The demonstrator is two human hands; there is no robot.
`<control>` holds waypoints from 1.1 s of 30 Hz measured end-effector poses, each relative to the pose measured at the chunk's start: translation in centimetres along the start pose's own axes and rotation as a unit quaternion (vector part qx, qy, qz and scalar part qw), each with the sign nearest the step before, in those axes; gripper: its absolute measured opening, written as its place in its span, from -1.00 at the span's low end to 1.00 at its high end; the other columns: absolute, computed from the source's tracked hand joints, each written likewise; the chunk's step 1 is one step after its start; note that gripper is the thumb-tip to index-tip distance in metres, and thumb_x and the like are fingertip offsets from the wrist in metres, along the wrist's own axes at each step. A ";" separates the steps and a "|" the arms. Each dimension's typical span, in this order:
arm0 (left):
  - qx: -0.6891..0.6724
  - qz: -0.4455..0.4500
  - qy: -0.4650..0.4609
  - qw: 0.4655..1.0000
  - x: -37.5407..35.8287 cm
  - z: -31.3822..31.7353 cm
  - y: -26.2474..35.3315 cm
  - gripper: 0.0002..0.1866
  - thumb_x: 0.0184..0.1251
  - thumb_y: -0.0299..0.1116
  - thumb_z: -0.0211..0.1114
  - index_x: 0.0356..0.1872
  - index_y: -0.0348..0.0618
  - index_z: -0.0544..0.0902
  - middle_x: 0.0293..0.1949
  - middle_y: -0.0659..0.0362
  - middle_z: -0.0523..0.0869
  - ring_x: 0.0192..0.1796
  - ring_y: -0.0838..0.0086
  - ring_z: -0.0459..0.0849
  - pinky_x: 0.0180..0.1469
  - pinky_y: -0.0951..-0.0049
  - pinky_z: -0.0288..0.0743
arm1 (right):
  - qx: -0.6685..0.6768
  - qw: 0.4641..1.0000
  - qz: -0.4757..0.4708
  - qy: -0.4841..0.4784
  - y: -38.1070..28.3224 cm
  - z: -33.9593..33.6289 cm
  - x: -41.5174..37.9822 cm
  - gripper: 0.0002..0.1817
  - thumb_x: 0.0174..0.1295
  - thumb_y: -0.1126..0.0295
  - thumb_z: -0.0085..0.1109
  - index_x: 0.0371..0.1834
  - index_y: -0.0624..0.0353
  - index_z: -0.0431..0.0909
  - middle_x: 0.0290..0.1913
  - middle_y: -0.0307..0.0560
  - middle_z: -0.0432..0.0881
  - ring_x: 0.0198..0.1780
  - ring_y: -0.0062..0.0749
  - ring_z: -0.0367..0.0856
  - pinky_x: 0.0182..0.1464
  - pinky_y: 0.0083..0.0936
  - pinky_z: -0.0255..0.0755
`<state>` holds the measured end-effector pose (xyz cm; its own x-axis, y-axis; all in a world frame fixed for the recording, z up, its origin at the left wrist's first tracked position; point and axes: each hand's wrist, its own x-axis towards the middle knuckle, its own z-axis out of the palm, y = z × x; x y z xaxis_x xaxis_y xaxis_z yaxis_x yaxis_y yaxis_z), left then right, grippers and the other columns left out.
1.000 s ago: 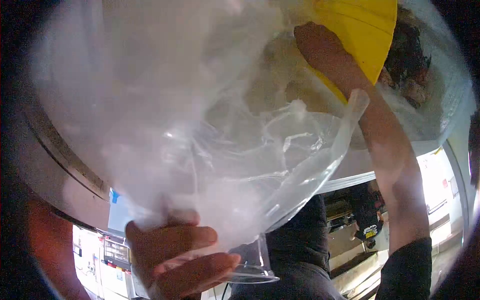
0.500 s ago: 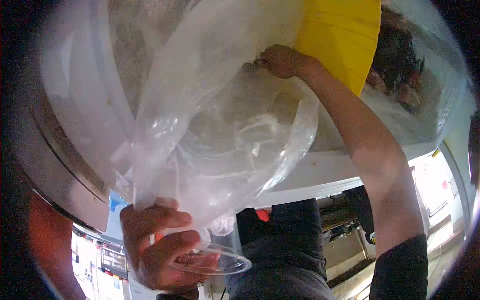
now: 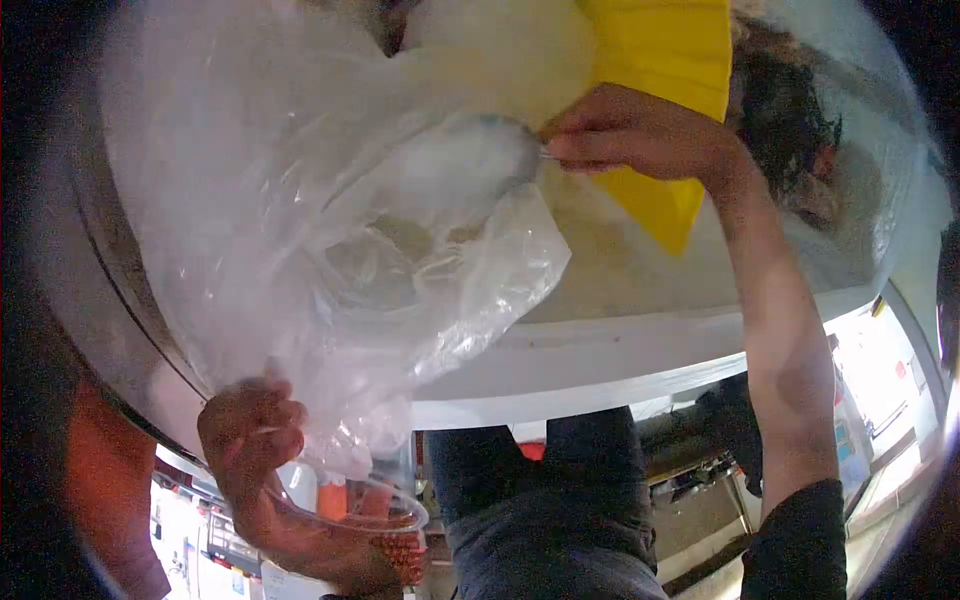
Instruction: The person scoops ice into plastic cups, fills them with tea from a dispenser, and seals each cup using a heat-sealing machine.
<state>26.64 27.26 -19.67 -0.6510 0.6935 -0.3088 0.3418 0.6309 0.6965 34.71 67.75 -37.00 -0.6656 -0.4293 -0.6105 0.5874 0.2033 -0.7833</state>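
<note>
My left hand [image 3: 265,470], at the lower left, is closed with its fingertips on a large clear plastic bag [image 3: 245,240]. A clear plastic cup [image 3: 415,510] sits against the same hand, and small reddish grains [image 3: 400,555] show at it. The bag spreads crumpled across the left and middle of the view. At upper centre my right hand [image 3: 630,135] pinches a thin shiny handle end [image 3: 546,152]. Beside the fingertips, a blurred, pale rounded shape [image 3: 450,165] with a greyish edge overlaps the bag; I cannot tell whether it belongs to the handle.
A yellow sheet [image 3: 665,45] hangs behind my right hand. Beyond it lies a dark mass [image 3: 790,130] behind clear plastic. A pale, rounded edge [image 3: 600,355] runs across in front of my legs [image 3: 540,500]. An orange-red surface [image 3: 110,490] stands at the lower left.
My right hand has moved right and turned from a fist to a pinch. My left hand has moved left and down with the cup. The bag has spread leftward, and the yellow sheet's lower corner now shows.
</note>
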 end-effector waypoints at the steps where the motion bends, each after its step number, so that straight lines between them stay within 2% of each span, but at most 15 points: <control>1: 0.021 0.011 0.002 1.000 0.1 0.5 0.5 -0.51 0.08 -0.09 0.43 -0.06 -0.26 0.72 0.07 -0.07 0.70 0.12 0.15 0.61 0.21 0.15 0.46 | -0.019 0.999 0.038 0.001 -1.1 -0.7 -1.7 -0.56 0.48 0.07 0.16 -0.05 0.32 0.69 -0.40 -0.27 0.59 -0.32 -0.61 0.49 -0.26 -0.55 0.41; 4: 0.033 0.029 0.065 0.997 6.3 3.1 8.1 -0.57 -0.06 -0.25 0.55 -0.12 -0.13 0.66 -0.04 -0.07 0.67 0.05 0.07 0.66 0.06 -0.01 0.58 | -0.007 0.995 0.078 0.055 -3.7 -6.7 -9.5 -0.58 0.42 0.12 0.24 -0.05 0.34 0.69 -0.41 -0.25 0.61 -0.34 -0.62 0.50 -0.29 -0.54 0.42; 6: -0.066 0.025 0.063 0.995 7.0 4.6 7.5 -0.20 -0.25 -0.06 0.64 0.09 -0.26 0.59 0.08 -0.08 0.63 0.14 0.05 0.57 0.27 0.11 0.42 | 0.012 0.991 0.082 0.102 -5.1 -7.6 -12.5 -0.61 0.38 0.15 0.29 -0.12 0.36 0.70 -0.43 -0.24 0.62 -0.35 -0.63 0.50 -0.31 -0.54 0.42; 7: -0.068 0.030 0.075 0.994 7.6 4.9 7.9 -0.20 -0.25 -0.06 0.64 0.09 -0.26 0.59 0.08 -0.08 0.63 0.14 0.05 0.57 0.27 0.11 0.42 | -0.059 0.983 0.084 0.150 -6.5 -7.8 -14.2 -0.63 0.38 0.16 0.26 -0.16 0.34 0.71 -0.48 -0.26 0.59 -0.39 -0.61 0.51 -0.33 -0.55 0.40; 10: 0.030 0.063 0.044 0.997 10.3 5.5 10.1 -0.19 -0.23 -0.11 0.63 0.14 -0.24 0.55 0.09 -0.04 0.60 0.17 0.07 0.57 0.28 0.12 0.42 | -0.172 0.973 0.091 0.127 -12.6 -9.4 -17.5 -0.61 0.28 0.08 0.19 -0.36 0.27 0.65 -0.56 -0.16 0.53 -0.50 -0.38 0.48 -0.42 -0.46 0.29; 13: -0.031 0.041 0.071 0.996 13.5 7.7 11.7 -0.19 -0.26 -0.26 0.63 0.17 -0.21 0.55 0.11 -0.03 0.60 0.19 0.06 0.57 0.29 0.13 0.43 | -0.207 0.970 0.054 0.113 -17.9 -8.4 -19.9 -0.58 0.21 0.02 0.14 -0.42 0.23 0.62 -0.57 -0.10 0.48 -0.56 -0.23 0.45 -0.45 -0.37 0.25; 16: -0.071 0.051 0.092 0.992 14.8 8.1 13.1 -0.17 -0.30 -0.41 0.59 0.21 -0.18 0.53 0.14 -0.03 0.60 0.21 0.03 0.57 0.30 0.13 0.43 | -0.405 0.896 0.121 0.134 -23.4 -2.6 -18.5 -0.66 0.11 0.14 0.20 -0.30 0.23 0.68 -0.50 -0.05 0.55 -0.42 -0.18 0.54 -0.35 -0.26 0.33; 18: -0.074 0.063 0.075 0.992 15.2 8.0 13.9 -0.17 -0.14 -0.59 0.50 0.32 -0.19 0.41 0.12 -0.07 0.52 0.21 -0.03 0.49 0.28 0.09 0.43 | -0.508 0.830 0.133 0.189 -25.0 0.7 -18.0 -0.64 0.11 0.20 0.20 -0.15 0.25 0.69 -0.41 0.00 0.60 -0.32 -0.15 0.59 -0.28 -0.26 0.38; 21: -0.084 0.053 0.101 0.990 14.8 8.4 13.4 -0.14 -0.29 -0.44 0.60 0.26 -0.15 0.51 0.18 -0.04 0.58 0.21 -0.02 0.55 0.30 0.09 0.44 | -0.559 0.769 0.122 0.285 -24.8 2.5 -20.4 -0.57 0.19 0.29 0.21 0.08 0.28 0.65 -0.22 0.06 0.67 -0.18 -0.12 0.64 -0.14 -0.30 0.45; 24: -0.057 0.050 0.074 0.994 13.6 7.8 12.7 -0.20 -0.23 -0.43 0.60 0.23 -0.14 0.54 0.14 -0.03 0.60 0.20 -0.03 0.56 0.30 0.07 0.43 | -0.473 0.834 0.210 0.190 -25.4 -1.8 -22.3 -0.63 0.32 0.41 0.21 0.18 0.26 0.63 -0.04 0.13 0.68 -0.02 -0.09 0.67 0.11 -0.31 0.49; 25: -0.056 0.050 0.074 0.994 12.9 7.2 12.4 -0.20 -0.23 -0.43 0.60 0.23 -0.14 0.54 0.14 -0.03 0.60 0.20 -0.03 0.56 0.30 0.07 0.43 | -0.511 0.802 0.144 0.272 -23.7 -1.7 -21.7 -0.66 0.34 0.41 0.22 0.16 0.23 0.65 -0.07 0.13 0.69 0.03 -0.06 0.66 0.16 -0.29 0.49; 28: -0.074 0.082 -0.023 0.994 10.3 5.5 11.6 -0.26 -0.14 -0.56 0.53 0.24 -0.15 0.55 0.07 0.02 0.59 0.17 0.06 0.57 0.20 0.15 0.54 | -0.521 0.779 0.067 0.343 -16.7 -3.0 -15.8 -0.72 0.36 0.37 0.20 0.09 0.16 0.68 -0.12 0.13 0.72 0.05 -0.01 0.66 0.14 -0.19 0.51; 30: -0.082 0.090 -0.063 0.991 8.7 4.8 11.3 -0.33 -0.19 -0.55 0.55 0.13 -0.12 0.64 -0.01 0.08 0.63 0.11 0.11 0.63 0.09 0.18 0.62 | -0.421 0.868 0.065 0.255 -12.5 -3.5 -9.7 -0.77 0.33 0.35 0.16 -0.06 0.17 0.70 -0.17 0.15 0.70 -0.07 0.11 0.64 0.05 -0.07 0.51; 32: -0.091 0.079 -0.060 0.991 7.7 4.6 11.0 -0.38 -0.22 -0.55 0.55 0.07 -0.11 0.69 -0.06 0.08 0.65 0.08 0.12 0.65 0.04 0.19 0.64 | -0.534 0.818 0.142 0.160 -9.3 -2.4 -5.0 -0.79 0.24 0.38 0.13 -0.18 0.23 0.69 -0.24 0.21 0.71 -0.14 0.13 0.71 -0.08 -0.03 0.60; 33: -0.094 0.074 -0.052 0.991 7.3 4.4 10.9 -0.40 -0.24 -0.55 0.55 0.03 -0.12 0.70 -0.08 0.08 0.65 0.06 0.12 0.66 0.03 0.20 0.64 | -0.539 0.821 0.075 0.174 -4.9 -2.2 -3.1 -0.80 0.19 0.37 0.14 -0.23 0.19 0.69 -0.25 0.19 0.72 -0.18 0.10 0.74 -0.15 -0.01 0.62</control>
<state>28.55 40.71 -17.16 -0.5262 0.8121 -0.2520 0.2896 0.4498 0.8448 32.87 70.00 -31.54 -0.8241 -0.0901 -0.5593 0.0509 0.9715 -0.2316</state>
